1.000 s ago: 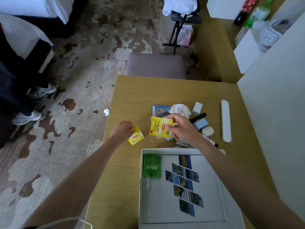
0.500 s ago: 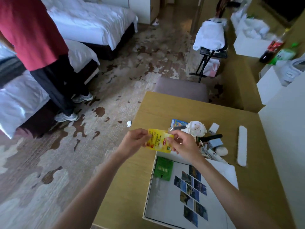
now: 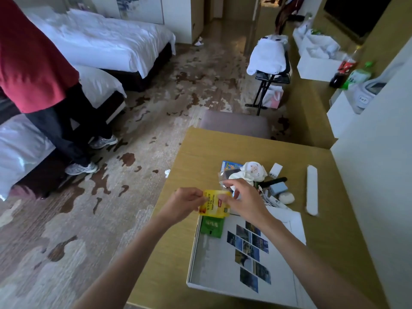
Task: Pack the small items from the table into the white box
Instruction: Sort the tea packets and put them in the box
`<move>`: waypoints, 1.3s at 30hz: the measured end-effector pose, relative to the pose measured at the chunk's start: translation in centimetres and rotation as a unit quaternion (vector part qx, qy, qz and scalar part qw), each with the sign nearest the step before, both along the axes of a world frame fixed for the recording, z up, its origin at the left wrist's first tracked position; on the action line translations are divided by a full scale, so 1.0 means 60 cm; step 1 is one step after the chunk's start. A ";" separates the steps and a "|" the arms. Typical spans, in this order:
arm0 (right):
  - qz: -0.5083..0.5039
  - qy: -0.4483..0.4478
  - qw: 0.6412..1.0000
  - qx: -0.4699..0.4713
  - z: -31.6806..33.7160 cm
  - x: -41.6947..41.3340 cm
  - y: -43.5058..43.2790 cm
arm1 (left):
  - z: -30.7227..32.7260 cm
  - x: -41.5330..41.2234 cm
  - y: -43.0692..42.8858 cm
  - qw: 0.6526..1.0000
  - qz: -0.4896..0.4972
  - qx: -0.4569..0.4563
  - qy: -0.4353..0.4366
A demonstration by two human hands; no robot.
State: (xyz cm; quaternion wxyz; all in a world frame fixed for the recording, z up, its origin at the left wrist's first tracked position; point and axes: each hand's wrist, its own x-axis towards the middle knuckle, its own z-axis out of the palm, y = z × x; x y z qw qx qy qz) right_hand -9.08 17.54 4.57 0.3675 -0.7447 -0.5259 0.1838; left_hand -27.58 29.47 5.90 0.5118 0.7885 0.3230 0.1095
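Yellow tea packet (image 3: 215,204) hangs in the air between both hands, just above the far left corner of the white box (image 3: 193,253). The left grip (image 3: 186,202) pinches the packet's left edge, thumb and fingers closed on the paper. The right grip (image 3: 243,201) pinches the right edge the same way, so both are clamped on it. Whether this is one packet or two stacked, I cannot tell. Just below the two grips, on the person's side, a green sachet (image 3: 211,226) lies flat inside the box at that corner. It is the only loose thing visibly packed; the rest of the box floor shows just a printed run of photo tiles (image 3: 249,248). Beyond the right grip and to its right, the pile waits on the counter (image 3: 200,152): a blue packet (image 3: 229,165), a white plush toy (image 3: 252,172), a white plug (image 3: 275,170), a black marker (image 3: 276,181), a pale blue block (image 3: 278,188), a white oval piece (image 3: 286,198) and white cables (image 3: 270,200) just beside the right wrist. Well to the right lies a long white strip (image 3: 311,190). The task looks barely begun: one item is in, the yellow packet seems next to go down beside it, and nearly the whole pile is left.
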 end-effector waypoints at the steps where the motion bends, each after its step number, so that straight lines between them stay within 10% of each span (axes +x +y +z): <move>1: 0.010 0.002 1.000 -0.016 0.000 0.002 -0.005 | -0.002 0.004 -0.001 1.000 -0.011 0.002 0.009; 15: 0.076 0.162 0.973 -0.147 -0.059 0.004 -0.070 | -0.045 0.044 -0.026 0.980 -0.144 0.124 0.061; 29: -0.189 0.350 0.905 -0.150 -0.151 -0.078 -0.025 | -0.090 0.003 -0.016 0.970 0.030 0.206 0.123; 39: -0.081 -0.033 0.963 -0.255 -0.162 -0.067 -0.025 | -0.094 -0.003 -0.022 0.975 0.000 0.159 0.156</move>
